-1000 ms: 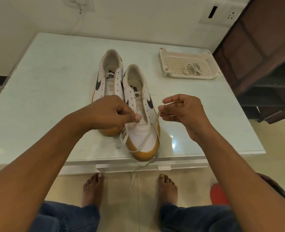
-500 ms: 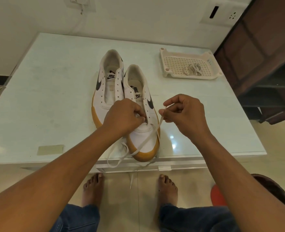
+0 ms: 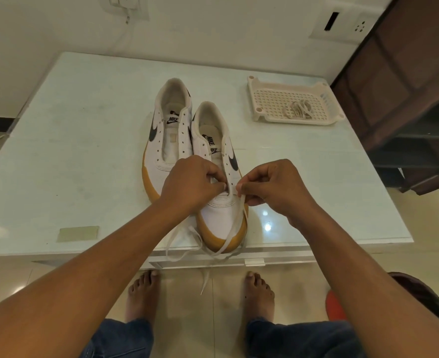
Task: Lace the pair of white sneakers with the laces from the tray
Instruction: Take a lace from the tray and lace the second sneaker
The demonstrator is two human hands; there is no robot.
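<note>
Two white sneakers with tan soles stand side by side on the pale table [image 3: 66,161], toes toward me. The left sneaker [image 3: 165,136] has bare eyelets. Both hands work at the lowest eyelets of the right sneaker [image 3: 219,210]. My left hand [image 3: 191,183] pinches one end of a flat white lace [image 3: 232,228] at the shoe's left eyelet row. My right hand [image 3: 271,188] pinches the other stretch of that lace by the right eyelet row. Slack lace loops over the toe and hangs off the table's front edge.
A cream perforated tray [image 3: 262,100] at the back right holds a second bundled lace [image 3: 299,109]. A brown cabinet [image 3: 404,81] stands right of the table. My bare feet are on the floor below the front edge, beside a red object [image 3: 336,307].
Both hands moved down and closer together onto the right sneaker's lower eyelets. The right hand lowered its lace stretch from mid-air to the shoe, and the slack now drapes over the toe.
</note>
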